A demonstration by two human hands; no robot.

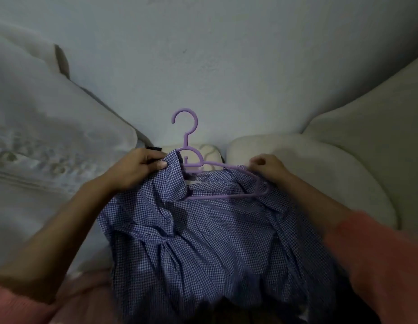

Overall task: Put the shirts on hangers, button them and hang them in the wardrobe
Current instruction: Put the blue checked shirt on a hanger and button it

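Observation:
A blue-and-white checked shirt (pixel 203 235) lies crumpled across my lap. A purple plastic hanger (pixel 187 136) sits partly inside its neck, hook pointing up and away from me, its right arm and lower bar showing over the cloth. My left hand (pixel 137 167) grips the left collar edge of the shirt, thumb pressed on the fabric. My right hand (pixel 266 168) has its fingers curled at the hanger's right arm and the shirt's right shoulder; which of the two it pinches is unclear. Part of the buttonhole placket shows at the lower left of the shirt.
A pale bed sheet (pixel 203 66) spreads ahead. A large light pillow (pixel 51 127) lies at the left, and a cream cushion (pixel 308 164) with a second one behind it at the right. A small dark object (pixel 154 149) peeks out beside my left hand.

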